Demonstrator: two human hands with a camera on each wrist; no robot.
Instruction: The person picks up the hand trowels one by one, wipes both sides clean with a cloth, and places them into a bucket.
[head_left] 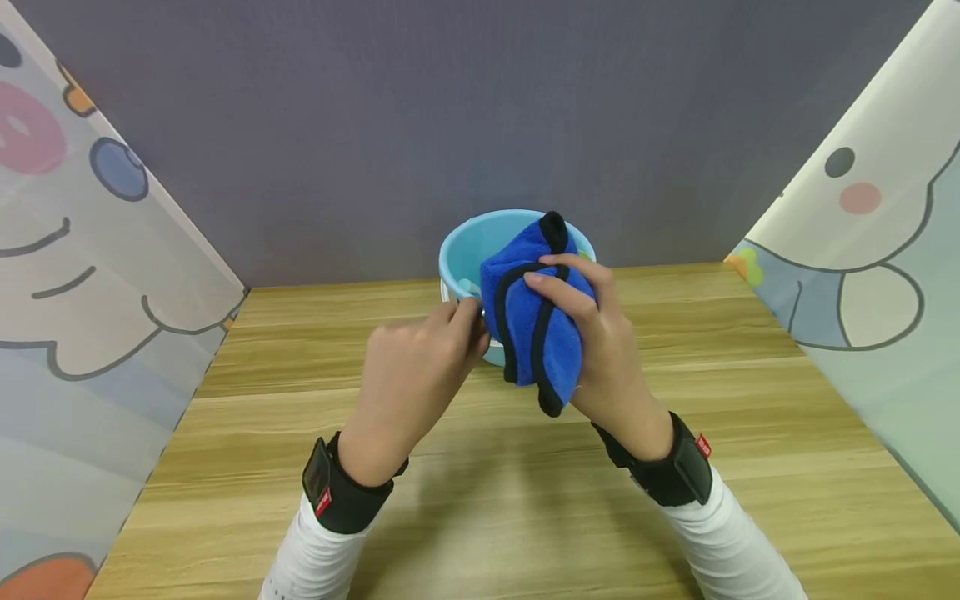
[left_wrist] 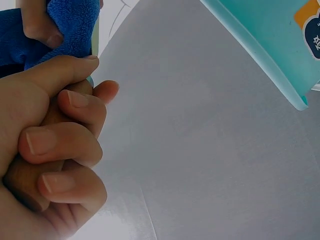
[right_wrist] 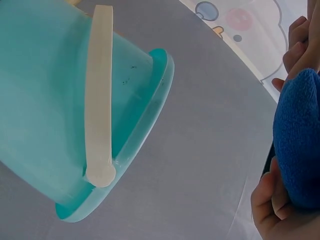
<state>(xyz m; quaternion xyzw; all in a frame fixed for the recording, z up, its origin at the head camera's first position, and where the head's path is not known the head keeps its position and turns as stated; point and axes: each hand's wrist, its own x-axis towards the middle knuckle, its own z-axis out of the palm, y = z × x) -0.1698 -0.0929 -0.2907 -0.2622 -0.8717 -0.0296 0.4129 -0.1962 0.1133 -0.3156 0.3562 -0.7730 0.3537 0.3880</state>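
The left hand [head_left: 412, 358] has its fingers curled firmly round a wooden handle [left_wrist: 25, 185], its thumb laid along the upper end; what the handle carries beyond that grip is hidden by the thumb and the cloth, so I cannot tell. The right hand [head_left: 611, 350] holds a bunched blue cloth [head_left: 528, 308] with black edging, two fingers spread over its front and the cloth bulging out toward the left hand. The hands are close together, with the cloth between them, raised above the table [head_left: 262, 417]. Each wrist wears a black band, the left band [head_left: 348, 496] and the right band [head_left: 663, 467], below which come white sleeves [head_left: 735, 542]. Beyond the hands, a light-blue bucket [head_left: 474, 240] stands upright near the table's far edge, partly covered from the head view by the cloth; a pale carrying handle [right_wrist: 98, 100] hangs along its side, and a sticker [left_wrist: 311, 30] shows on its wall. Behind it rises a grey panel [head_left: 375, 125], flanked by cartoon-printed sheets [head_left: 862, 242].
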